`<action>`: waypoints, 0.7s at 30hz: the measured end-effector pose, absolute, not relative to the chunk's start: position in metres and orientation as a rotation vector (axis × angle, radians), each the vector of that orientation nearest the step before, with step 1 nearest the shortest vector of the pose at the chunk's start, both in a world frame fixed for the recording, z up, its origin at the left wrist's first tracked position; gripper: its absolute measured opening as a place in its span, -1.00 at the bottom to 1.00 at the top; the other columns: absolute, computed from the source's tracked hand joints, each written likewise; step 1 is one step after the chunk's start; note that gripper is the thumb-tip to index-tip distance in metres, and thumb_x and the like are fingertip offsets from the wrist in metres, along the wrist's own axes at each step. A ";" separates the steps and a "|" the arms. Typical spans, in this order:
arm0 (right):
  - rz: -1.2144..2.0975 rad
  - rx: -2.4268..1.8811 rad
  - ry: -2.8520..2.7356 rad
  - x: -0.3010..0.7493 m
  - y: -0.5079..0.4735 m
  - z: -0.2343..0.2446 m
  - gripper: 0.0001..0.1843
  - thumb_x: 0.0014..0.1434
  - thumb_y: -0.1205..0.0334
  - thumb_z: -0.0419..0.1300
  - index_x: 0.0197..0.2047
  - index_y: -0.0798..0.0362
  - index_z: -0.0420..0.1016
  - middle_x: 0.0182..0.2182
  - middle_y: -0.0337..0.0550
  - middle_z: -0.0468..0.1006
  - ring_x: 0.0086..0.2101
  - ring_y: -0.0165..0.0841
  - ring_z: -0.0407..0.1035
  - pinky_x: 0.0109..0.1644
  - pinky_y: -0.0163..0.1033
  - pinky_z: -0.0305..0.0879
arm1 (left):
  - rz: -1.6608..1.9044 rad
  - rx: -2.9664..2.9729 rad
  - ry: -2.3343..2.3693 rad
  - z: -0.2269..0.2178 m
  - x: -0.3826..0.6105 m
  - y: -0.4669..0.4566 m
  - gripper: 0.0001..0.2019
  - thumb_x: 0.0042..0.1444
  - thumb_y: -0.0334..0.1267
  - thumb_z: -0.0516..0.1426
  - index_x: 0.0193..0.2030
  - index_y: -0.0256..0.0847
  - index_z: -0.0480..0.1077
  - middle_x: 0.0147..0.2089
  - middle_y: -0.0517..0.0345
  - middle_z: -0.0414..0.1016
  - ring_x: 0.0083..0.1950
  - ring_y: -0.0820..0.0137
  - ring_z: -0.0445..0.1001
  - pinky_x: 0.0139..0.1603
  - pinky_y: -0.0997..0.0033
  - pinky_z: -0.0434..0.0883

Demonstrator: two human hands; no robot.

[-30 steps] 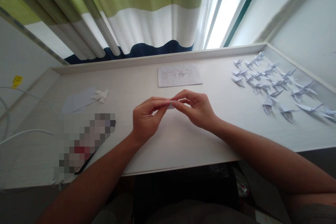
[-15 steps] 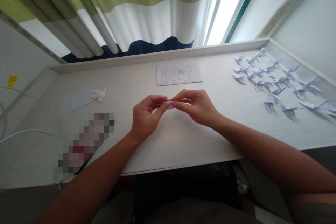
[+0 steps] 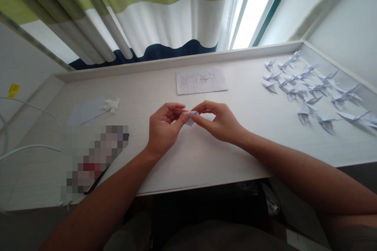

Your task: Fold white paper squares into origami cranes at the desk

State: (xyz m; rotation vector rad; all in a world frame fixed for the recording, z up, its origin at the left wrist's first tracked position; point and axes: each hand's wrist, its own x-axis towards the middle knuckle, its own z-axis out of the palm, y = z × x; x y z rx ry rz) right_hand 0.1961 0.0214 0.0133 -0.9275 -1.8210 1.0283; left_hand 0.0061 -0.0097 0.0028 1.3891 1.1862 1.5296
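A small folded piece of white paper (image 3: 190, 117) is held just above the middle of the white desk (image 3: 206, 153). My left hand (image 3: 163, 127) pinches its left side between thumb and fingers. My right hand (image 3: 219, 121) pinches its right side, fingers curled over it. The two hands meet at the paper, which is mostly hidden by the fingertips.
Several finished white paper cranes (image 3: 309, 86) lie at the desk's right. A printed sheet (image 3: 201, 81) lies at the back centre. Blank paper (image 3: 85, 111) and a crumpled scrap (image 3: 111, 105) sit at the left, with white cables (image 3: 26, 147) and a blurred object (image 3: 94, 157). Striped curtains (image 3: 132, 11) hang behind.
The paper has turned and now shows more between my fingertips, a point hanging downward. My hands stay in the same spot; the view has shifted slightly.
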 end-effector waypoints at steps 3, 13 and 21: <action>1.175 -0.882 -1.761 0.196 0.026 0.010 -0.86 0.25 0.19 0.33 -0.19 0.05 0.70 -0.22 -0.09 0.76 -0.17 -0.22 0.62 0.02 -0.04 0.53 | 1.504 1.333 1.148 0.003 0.005 -0.008 -0.62 -0.01 -0.17 0.53 -0.13 -0.22 0.56 -0.28 0.11 0.71 -0.22 0.31 0.73 -0.13 0.35 0.66; 1.337 -0.946 -1.641 0.195 0.028 0.012 -0.75 0.22 0.06 0.39 -0.26 0.09 0.71 -0.29 -0.07 0.76 -0.27 -0.25 0.58 -0.16 -0.16 0.46 | 1.423 1.245 1.186 0.008 0.006 -0.010 -0.56 -0.06 -0.14 0.54 -0.10 -0.19 0.53 -0.27 0.13 0.71 -0.19 0.29 0.73 -0.09 0.32 0.64; 1.328 -0.933 -1.652 0.198 0.034 0.009 -0.76 0.24 0.08 0.34 -0.30 0.09 0.68 -0.34 -0.12 0.72 -0.30 -0.31 0.50 -0.15 -0.17 0.37 | 1.325 1.122 1.121 0.006 0.000 -0.004 -0.71 0.13 -0.09 0.43 -0.14 -0.23 0.61 -0.34 0.15 0.69 -0.30 0.37 0.66 -0.15 0.34 0.63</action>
